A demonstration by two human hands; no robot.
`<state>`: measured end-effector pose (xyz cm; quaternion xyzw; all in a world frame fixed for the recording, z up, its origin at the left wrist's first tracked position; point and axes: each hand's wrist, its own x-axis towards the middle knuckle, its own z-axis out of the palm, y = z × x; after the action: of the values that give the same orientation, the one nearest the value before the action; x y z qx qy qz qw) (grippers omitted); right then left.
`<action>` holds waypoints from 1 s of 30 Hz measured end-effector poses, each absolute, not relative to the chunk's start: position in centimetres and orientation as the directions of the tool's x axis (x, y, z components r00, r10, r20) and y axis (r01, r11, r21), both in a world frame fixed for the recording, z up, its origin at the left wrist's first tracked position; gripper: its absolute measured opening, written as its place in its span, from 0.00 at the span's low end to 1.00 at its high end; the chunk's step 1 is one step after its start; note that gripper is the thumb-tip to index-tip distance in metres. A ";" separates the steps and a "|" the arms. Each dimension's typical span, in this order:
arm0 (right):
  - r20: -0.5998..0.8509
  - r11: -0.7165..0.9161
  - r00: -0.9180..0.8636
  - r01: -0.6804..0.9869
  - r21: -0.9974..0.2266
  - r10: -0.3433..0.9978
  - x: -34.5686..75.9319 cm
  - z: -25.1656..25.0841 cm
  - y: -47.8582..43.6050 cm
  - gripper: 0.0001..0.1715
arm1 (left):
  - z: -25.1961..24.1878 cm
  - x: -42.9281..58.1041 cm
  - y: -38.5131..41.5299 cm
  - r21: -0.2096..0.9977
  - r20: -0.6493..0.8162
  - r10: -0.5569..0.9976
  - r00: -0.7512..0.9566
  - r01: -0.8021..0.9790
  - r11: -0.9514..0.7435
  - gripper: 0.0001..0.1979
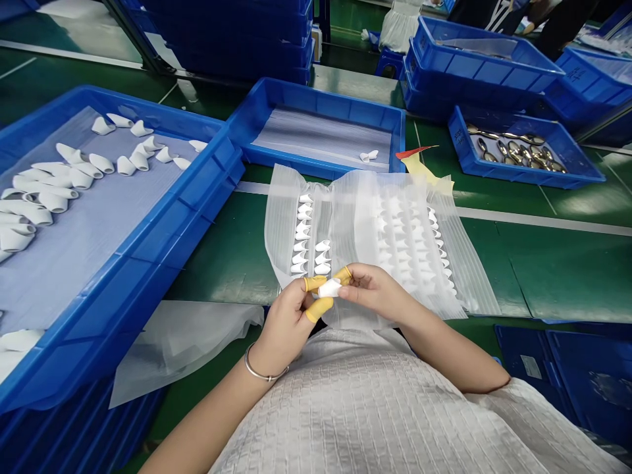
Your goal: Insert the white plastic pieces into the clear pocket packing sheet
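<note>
One white piece (329, 288) is pinched between the left hand (284, 322) and right hand (375, 289), above the near edge of the plastic sheet (343, 214). Three yellow finger covers (320, 309) show. The sheet's short column has three pieces (322, 257); the left tray (162, 243) holds about twenty or more. The left thumb and forefinger clasp one end; the right fingers bend around the other.

A white piece (329, 288) lies sideways between left hand (286, 319) and right hand (372, 288)
</note>
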<state>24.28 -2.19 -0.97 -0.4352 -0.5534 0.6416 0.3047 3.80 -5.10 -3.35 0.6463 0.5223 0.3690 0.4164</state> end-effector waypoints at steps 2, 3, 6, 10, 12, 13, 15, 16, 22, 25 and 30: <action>-0.132 -0.078 -0.424 0.143 -0.987 0.896 24.5 -0.7 -2.2 0.14 | -3.5 3.7 -5.1 0.943 0.013 0.982 0.188 0.325 -0.075 0.15; -0.085 -0.014 -0.422 0.168 -0.986 0.902 24.6 -0.6 -2.3 0.14 | -3.6 3.7 -5.1 0.950 0.001 0.982 0.191 0.308 -0.061 0.15; 0.039 0.155 -0.440 0.231 -0.961 0.897 24.9 -0.8 -2.3 0.14 | -3.6 3.7 -5.1 0.958 -0.032 0.980 0.196 0.285 -0.025 0.14; 0.210 0.394 -0.473 0.334 -0.856 0.856 25.3 -1.5 -2.3 0.16 | -3.6 3.8 -5.1 0.964 -0.060 0.979 0.196 0.266 0.006 0.14; 0.277 0.492 -0.493 0.382 -0.782 0.824 25.4 -1.6 -2.3 0.14 | -3.6 3.8 -5.1 0.968 -0.069 0.977 0.200 0.250 0.018 0.14; 0.290 0.514 -0.498 0.400 -0.759 0.817 25.4 -1.7 -2.3 0.14 | -3.6 3.8 -5.1 0.969 -0.073 0.977 0.201 0.245 0.022 0.14; 0.264 0.476 -0.476 0.409 -0.778 0.839 25.4 -1.7 -2.4 0.16 | -3.7 3.8 -5.1 0.967 -0.071 0.978 0.198 0.254 0.019 0.13; 0.224 0.414 -0.446 0.392 -0.822 0.867 25.3 -1.7 -2.4 0.19 | -3.6 3.9 -5.1 0.963 -0.062 0.980 0.192 0.271 0.008 0.13; -0.214 -0.202 -0.428 0.073 -0.977 0.878 24.8 -2.1 -2.1 0.23 | -3.2 4.0 -5.1 0.897 0.053 0.981 0.186 0.424 -0.129 0.09; -0.239 -0.268 -0.472 0.004 -0.963 0.849 24.9 -2.0 -2.0 0.18 | -3.1 3.9 -5.1 0.901 0.022 0.982 0.190 0.422 -0.102 0.09; -0.058 0.010 -0.434 0.153 -0.988 0.899 25.3 -1.0 -2.2 0.13 | -3.1 4.0 -5.1 0.917 0.006 0.980 0.201 0.391 -0.086 0.10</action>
<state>25.31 -2.17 -1.02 -0.4179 -0.6296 0.5660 0.3296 3.97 -5.07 -3.13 0.6494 0.5275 0.3483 0.4228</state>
